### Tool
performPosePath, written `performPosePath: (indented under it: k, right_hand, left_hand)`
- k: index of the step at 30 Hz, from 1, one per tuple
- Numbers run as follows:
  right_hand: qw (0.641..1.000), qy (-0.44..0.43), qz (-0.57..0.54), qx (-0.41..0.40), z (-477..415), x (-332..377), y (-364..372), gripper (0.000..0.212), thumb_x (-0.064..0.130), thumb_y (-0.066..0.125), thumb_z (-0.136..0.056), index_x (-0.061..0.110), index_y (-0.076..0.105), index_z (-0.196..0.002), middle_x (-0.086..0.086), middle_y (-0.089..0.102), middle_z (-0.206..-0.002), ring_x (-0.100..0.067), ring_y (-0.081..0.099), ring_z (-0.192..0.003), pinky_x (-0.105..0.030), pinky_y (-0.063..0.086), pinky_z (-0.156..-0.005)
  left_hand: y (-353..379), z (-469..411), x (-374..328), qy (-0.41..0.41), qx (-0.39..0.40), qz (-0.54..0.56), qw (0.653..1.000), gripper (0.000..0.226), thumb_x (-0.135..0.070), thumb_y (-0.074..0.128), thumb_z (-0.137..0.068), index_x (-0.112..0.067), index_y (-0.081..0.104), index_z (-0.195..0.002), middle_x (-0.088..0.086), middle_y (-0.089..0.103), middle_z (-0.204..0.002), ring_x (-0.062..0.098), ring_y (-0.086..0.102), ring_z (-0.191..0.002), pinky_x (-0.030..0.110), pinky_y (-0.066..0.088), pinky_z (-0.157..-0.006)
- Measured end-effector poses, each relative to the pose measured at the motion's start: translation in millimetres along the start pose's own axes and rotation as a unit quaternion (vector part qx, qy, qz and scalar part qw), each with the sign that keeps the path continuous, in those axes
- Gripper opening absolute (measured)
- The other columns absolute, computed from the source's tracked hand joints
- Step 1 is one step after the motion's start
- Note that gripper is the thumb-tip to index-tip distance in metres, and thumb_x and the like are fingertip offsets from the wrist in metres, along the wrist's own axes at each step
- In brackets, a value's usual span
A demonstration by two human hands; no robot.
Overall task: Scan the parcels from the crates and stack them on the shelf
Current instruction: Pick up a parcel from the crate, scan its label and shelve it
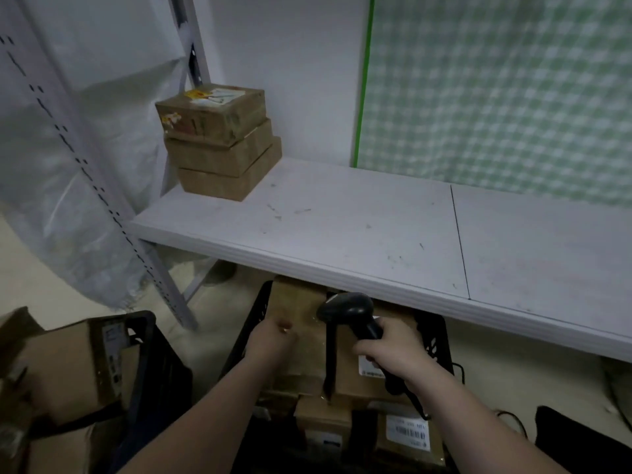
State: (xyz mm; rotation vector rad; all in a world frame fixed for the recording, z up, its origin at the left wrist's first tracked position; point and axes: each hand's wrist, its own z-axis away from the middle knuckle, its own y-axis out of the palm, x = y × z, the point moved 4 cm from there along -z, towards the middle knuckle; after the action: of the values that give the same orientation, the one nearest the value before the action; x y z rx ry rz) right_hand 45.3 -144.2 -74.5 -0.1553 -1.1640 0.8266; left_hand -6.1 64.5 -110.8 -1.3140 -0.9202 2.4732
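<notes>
The right hand is closed around the handle of a black scanner, whose head points away from the person, above the parcels. Just to its left, the left hand rests against a tall brown parcel. Its fingers are turned away from the camera, so I cannot tell whether they grip the parcel.

Under both hands a black crate holds that parcel and a labelled parcel nearer the person. Well to the left of the left hand stands a second crate with cardboard boxes.

Beyond the hands runs the white shelf. At its far left end, three stacked parcels stand against the wall. Beyond the right hand hangs a green checked cloth.
</notes>
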Motion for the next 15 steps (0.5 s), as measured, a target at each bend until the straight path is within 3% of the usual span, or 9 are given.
performPosePath:
  k: [4, 6, 8, 10, 11, 15]
  right_hand:
    - [0.998, 0.055, -0.007, -0.028, 5.6, -42.1, -3.1, 0.009, 0.014, 0.068, -0.08, 0.015, 0.06, -0.083, -0.001, 0.059, -0.077, -0.013, 0.055, -0.067, -0.024, 0.038, -0.055]
    - [0.996, 0.076, -0.01, -0.044, 8.0, -61.6, -4.6, 0.009, 0.017, 0.068, -0.082, 0.016, 0.059, -0.083, -0.003, 0.062, -0.085, -0.014, 0.056, -0.072, -0.025, 0.04, -0.058]
    - [0.993, 0.094, -0.014, -0.063, 8.9, -79.3, -6.7, 0.012, 0.019, 0.069, -0.081, 0.014, 0.062, -0.09, -0.005, 0.063, -0.092, -0.018, 0.059, -0.08, -0.029, 0.048, -0.066]
    - [0.99, 0.12, -0.025, -0.069, 11.4, -91.9, -8.7, 0.016, 0.017, 0.067, -0.08, 0.015, 0.061, -0.094, -0.005, 0.063, -0.091, -0.022, 0.06, -0.085, -0.032, 0.049, -0.072]
    - [0.989, 0.127, -0.039, -0.064, 13.2, -95.6, -9.3, 0.016, 0.014, 0.067, -0.08, 0.017, 0.058, -0.094, -0.003, 0.061, -0.088, -0.02, 0.059, -0.082, -0.03, 0.047, -0.068]
    - [0.985, 0.146, -0.082, -0.048, 18.8, -104.4, -11.1, 0.018, 0.01, 0.066, -0.08, 0.02, 0.055, -0.09, -0.003, 0.059, -0.086, -0.016, 0.055, -0.076, -0.026, 0.04, -0.058]
  left_hand:
    - [35.7, 17.5, -17.7, 0.016, 0.046, -0.016, 0.999, 0.032, -0.022, 0.054, -0.096, -0.018, 0.059, -0.127, 0.002, 0.061, -0.123, 0.017, 0.057, -0.112, 0.022, 0.042, -0.082]
    - [56.2, 23.7, -20.4, 0.005, 0.103, 0.019, 0.994, 0.026, -0.017, 0.053, -0.096, -0.021, 0.063, -0.12, 0.0, 0.065, -0.112, 0.013, 0.061, -0.1, 0.02, 0.047, -0.081]
    - [75.3, 28.2, -21.2, 0.004, 0.149, 0.035, 0.988, 0.023, -0.014, 0.056, -0.093, -0.016, 0.066, -0.114, -0.001, 0.068, -0.102, 0.013, 0.065, -0.088, 0.028, 0.057, -0.08]
    - [88.0, 32.4, -22.2, -0.006, 0.169, 0.043, 0.985, 0.022, -0.013, 0.054, -0.093, -0.011, 0.063, -0.113, 0.001, 0.067, -0.101, 0.018, 0.065, -0.093, 0.032, 0.056, -0.084]
    - [91.1, 38.7, -26.3, -0.005, 0.18, 0.035, 0.983, 0.013, -0.012, 0.052, -0.095, -0.014, 0.059, -0.106, 0.001, 0.065, -0.099, 0.019, 0.064, -0.096, 0.031, 0.053, -0.084]
    - [103.7, 45.6, -24.8, -0.047, 0.189, 0.055, 0.979, 0.019, -0.015, 0.054, -0.095, -0.01, 0.058, -0.113, 0.001, 0.062, -0.105, 0.018, 0.059, -0.098, 0.031, 0.05, -0.088]
